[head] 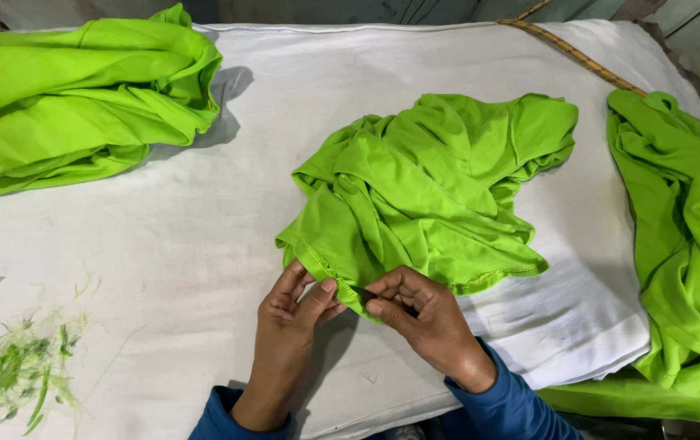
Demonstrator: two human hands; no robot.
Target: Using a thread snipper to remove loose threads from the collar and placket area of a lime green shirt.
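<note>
At the counter's (162, 244) near edge, your left hand (293, 305) and right hand (419, 314) pinch the hem of the crumpled green shirt (431, 187), fingers closed on cloth, seemingly mid-trim, with turning the hem along the likely next call.

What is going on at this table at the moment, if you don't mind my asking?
A person in blue sleeves is working on a crumpled lime-green garment lying on a white padded table. Both hands pinch its stitched hem at the near edge: the left hand holds the fabric, and the right hand grips it beside a small dark object I can't identify. More green garments are piled at the far left and along the right. Green thread trimmings lie at the near left.
</note>
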